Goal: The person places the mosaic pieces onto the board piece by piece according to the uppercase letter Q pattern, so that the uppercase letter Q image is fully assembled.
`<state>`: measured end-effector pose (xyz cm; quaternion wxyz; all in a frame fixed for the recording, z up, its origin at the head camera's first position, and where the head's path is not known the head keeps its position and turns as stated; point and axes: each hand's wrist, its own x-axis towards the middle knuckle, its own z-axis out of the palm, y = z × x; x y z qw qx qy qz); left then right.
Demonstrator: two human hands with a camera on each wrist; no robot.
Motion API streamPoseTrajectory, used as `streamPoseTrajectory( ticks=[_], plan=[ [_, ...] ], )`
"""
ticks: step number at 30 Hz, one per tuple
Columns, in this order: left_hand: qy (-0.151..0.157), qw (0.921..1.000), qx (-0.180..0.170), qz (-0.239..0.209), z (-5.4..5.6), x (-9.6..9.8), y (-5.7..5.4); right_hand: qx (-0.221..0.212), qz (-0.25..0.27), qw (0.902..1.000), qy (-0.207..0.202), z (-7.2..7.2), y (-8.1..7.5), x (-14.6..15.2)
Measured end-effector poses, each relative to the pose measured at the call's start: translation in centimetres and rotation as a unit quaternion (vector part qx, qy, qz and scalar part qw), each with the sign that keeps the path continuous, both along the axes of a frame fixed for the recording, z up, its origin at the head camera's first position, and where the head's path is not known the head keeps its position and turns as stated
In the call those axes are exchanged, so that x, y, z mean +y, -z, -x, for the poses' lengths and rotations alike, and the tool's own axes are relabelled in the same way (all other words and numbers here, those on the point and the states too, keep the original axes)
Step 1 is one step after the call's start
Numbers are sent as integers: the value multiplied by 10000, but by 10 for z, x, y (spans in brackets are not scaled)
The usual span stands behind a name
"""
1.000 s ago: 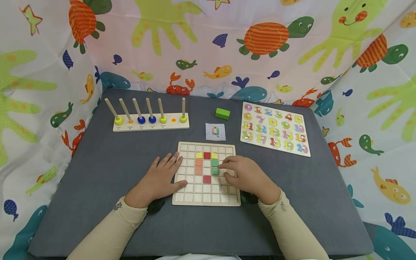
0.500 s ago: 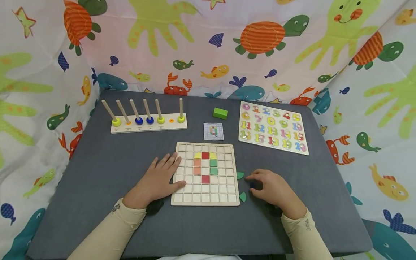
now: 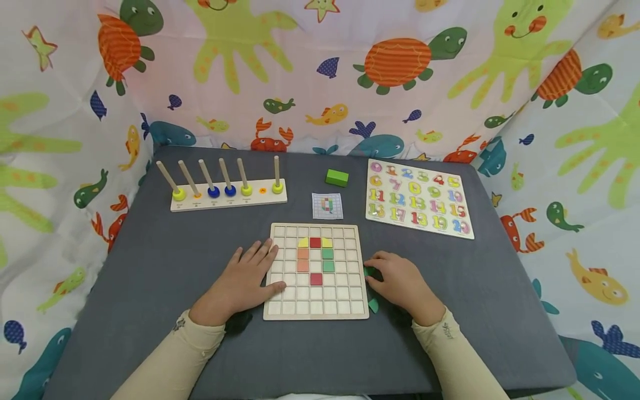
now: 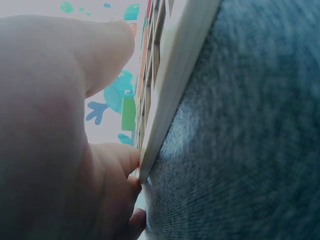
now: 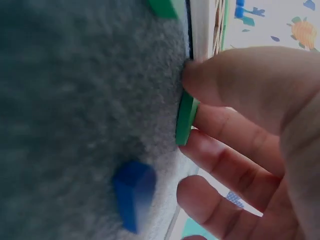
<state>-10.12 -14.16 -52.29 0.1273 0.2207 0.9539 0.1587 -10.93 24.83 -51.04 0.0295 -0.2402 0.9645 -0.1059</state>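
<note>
A wooden grid board point(image 3: 345, 292) lies flat on the table, with red, yellow, orange and green tiles in some of its squares. My left hand point(image 3: 240, 286) rests with fingers spread on the board's left edge. Just off the right edge, my right hand point(image 3: 400, 280) has thumb and fingertips on a small green tile point(image 5: 186, 120), pinching it at the table surface. A second green tile point(image 3: 373, 305), with a curved side, lies nearer the front beside the board. Close to the right hand stands a blue piece point(image 5: 135, 192), which the hand hides in the head view.
Behind the board lies a pattern card point(image 3: 327, 206), with a green block point(image 3: 337, 178) beyond it. A peg stand with rings point(image 3: 230, 204) is at the back left. The number puzzle board point(image 3: 419, 219) sits at the back right. Printed cloth point(image 3: 310, 66) surrounds the table.
My right hand first moved off the board to the right, uncovering two green tiles, then came back left to the farther one. My left hand has stayed on the board.
</note>
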Motion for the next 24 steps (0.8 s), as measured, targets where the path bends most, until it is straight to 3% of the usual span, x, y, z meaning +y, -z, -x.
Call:
streamPoseTrajectory(
  ticks=[5, 8, 12, 19, 24],
  plan=[
    [46, 10000, 46, -11, -1, 1, -1, 272, -41, 9996, 49, 1, -1, -1],
    [59, 10000, 45, 0, -1, 1, -1, 281, 205, 9994, -16, -3, -4, -3],
    [51, 9999, 101, -4, -1, 0, -1, 246, 568, 9965, -567, -4, -8, -17],
    [26, 9999, 99, 113, 1, -1, 1, 374, 723, 9845, -1555, 3, -9, -57],
    [30, 9998, 37, 204, 2, -1, 5, 553, 578, 9811, -1761, 6, -5, -73]
  ],
)
